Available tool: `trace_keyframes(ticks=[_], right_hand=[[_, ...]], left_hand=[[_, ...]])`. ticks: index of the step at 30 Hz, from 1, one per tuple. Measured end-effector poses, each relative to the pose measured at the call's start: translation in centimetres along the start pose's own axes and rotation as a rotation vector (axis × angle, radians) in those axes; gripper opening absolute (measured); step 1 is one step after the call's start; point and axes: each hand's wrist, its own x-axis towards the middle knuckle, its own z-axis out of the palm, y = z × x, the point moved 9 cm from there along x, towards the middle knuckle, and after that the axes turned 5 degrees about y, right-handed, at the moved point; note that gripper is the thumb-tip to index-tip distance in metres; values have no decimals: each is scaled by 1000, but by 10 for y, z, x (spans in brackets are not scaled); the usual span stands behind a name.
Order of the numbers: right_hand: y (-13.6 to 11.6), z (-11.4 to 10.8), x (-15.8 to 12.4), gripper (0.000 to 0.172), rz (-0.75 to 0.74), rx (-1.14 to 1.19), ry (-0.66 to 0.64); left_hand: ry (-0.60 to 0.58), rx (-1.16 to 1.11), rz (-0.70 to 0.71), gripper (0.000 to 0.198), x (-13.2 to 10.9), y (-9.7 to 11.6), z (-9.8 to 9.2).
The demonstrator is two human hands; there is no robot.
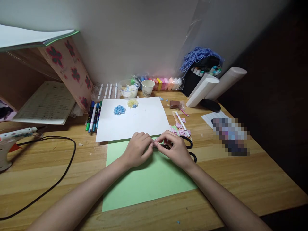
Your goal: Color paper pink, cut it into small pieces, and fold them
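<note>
My left hand (139,148) and my right hand (173,148) meet over a green sheet of paper (144,183). Between their fingertips is a small pinkish piece of paper (155,142), pinched from both sides and mostly hidden. Black-handled scissors (193,157) lie partly under my right hand, their blades covered. Just beyond my hands, a white sheet (130,125) overlaps the green one. On it sit a blue crumpled-paper cluster (119,109) and a yellow one (132,103) with a bit of blue.
Pink striped scraps (181,127) lie right of the white sheet. A glue gun (14,144) with a looping black cord rests at left, beside several markers (93,117). A paper cup (148,87), clear bowl (129,89) and white bottles (203,91) line the back.
</note>
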Motion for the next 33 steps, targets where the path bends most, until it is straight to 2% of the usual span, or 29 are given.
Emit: trace_keyframes(ticks=[6, 11, 19, 24, 28, 33], right_hand=[[11, -4, 4, 10, 86, 46, 15], [24, -5, 5, 14, 217, 113, 20], [38, -6, 4, 18, 295, 174, 54], [43, -7, 5, 19, 269, 134, 84], [36, -2, 4, 11, 177, -35, 44], [19, -3, 4, 10, 84, -84, 48]], left_hand=[[28, 22, -29, 20, 0, -4, -2], [68, 0, -89, 19, 1, -9, -6], [49, -7, -119, 21, 1, -11, -5], [105, -35, -212, 22, 0, -21, -9], [139, -105, -317, 24, -2, -32, -12], [100, -153, -297, 25, -1, -30, -8]])
